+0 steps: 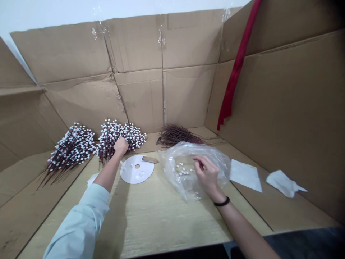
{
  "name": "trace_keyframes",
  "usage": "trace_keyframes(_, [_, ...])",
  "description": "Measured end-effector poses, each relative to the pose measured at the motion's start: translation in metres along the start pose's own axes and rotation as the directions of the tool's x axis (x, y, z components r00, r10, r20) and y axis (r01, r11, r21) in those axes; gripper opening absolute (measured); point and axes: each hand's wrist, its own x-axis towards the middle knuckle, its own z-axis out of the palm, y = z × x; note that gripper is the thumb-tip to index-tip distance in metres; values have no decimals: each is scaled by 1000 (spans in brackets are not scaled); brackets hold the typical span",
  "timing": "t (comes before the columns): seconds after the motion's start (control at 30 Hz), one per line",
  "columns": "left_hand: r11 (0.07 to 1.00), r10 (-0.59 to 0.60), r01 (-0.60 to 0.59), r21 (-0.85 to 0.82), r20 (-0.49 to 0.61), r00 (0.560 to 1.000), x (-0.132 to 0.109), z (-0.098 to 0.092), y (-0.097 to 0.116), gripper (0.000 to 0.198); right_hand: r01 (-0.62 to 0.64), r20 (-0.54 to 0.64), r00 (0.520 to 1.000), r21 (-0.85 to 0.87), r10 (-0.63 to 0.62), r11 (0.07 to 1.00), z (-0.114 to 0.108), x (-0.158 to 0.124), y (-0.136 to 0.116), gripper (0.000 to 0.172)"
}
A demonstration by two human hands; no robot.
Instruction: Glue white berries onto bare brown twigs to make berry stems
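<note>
Cardboard walls (140,97) around pale tabletop (153,216); right hand (207,172) at plastic bag (171,176).

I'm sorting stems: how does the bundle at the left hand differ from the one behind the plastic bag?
The berried bundle carries many white balls; the bare bundle shows none. The left hand is at the berried bundle, while the bare bundle lies beyond the plastic bag. Both are dark and thin-stemmed.

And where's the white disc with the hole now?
In the head view, the white disc lies on the table left of centre, between the left forearm and the clear plastic bag.
</note>
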Motion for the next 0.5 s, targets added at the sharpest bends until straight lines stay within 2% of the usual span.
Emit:
trace_keyframes(0.07, [999,28,-28,37,-8,1000,2,-1,1,34,5,-121,993,-42,-10,999,-5,2,1,18])
trace_keyframes(0.17, [993,77,-78,87,4,997,7,-2,1,29,-14,-231,973,-92,-8,996,-10,5,5,17])
trace_keyframes(0.37, [979,134,-137,154,33,990,12,-8,-2,32,-118,-333,940,-129,69,985,-12,8,8,17])
trace_keyframes(0.5, [978,140,-140,157,12,990,6,-21,1,33,-155,-408,908,-106,99,982,-20,8,7,18])
